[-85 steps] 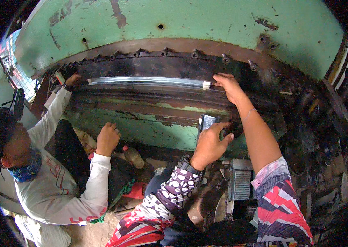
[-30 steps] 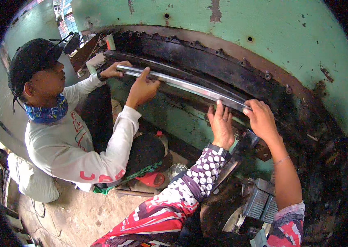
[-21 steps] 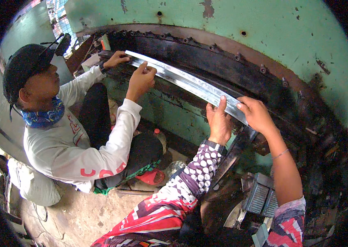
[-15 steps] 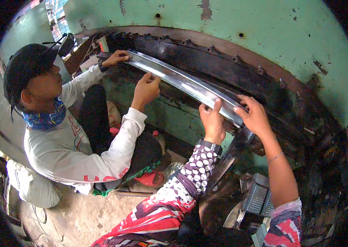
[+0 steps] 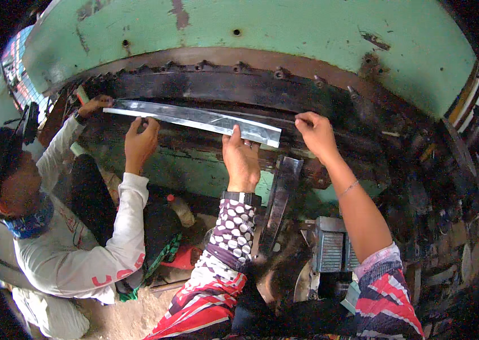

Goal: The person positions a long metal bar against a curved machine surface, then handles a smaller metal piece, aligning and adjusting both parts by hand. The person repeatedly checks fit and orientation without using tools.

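Observation:
A long, shiny folded sheet-metal strip [image 5: 194, 117] lies across the middle, its near end close to me. My left hand [image 5: 242, 161] supports that end from below, with the thumb over its front edge. Beyond the strip's right end, my right hand [image 5: 317, 137] is apart from it, thumb and fingertips pinched at the dark machine edge; whether anything is between them is hidden. At the strip's left end, a co-worker's hand [image 5: 96, 105] grips the tip. The co-worker's other hand [image 5: 141, 144] is raised just below the front edge.
Behind the strip runs a dark machine bar [image 5: 205, 85] with a row of bolts, under a green metal plate [image 5: 284, 34]. A dark metal arm [image 5: 280, 198] juts toward me. Grey ribbed pedals [image 5: 330, 249] sit lower right. The co-worker crouches at left, near a plastic bottle [image 5: 181, 211].
My right hand has come off the strip's end and moved right to the machine edge. The view has swung right, and the strip now appears more level. My left hand keeps its hold.

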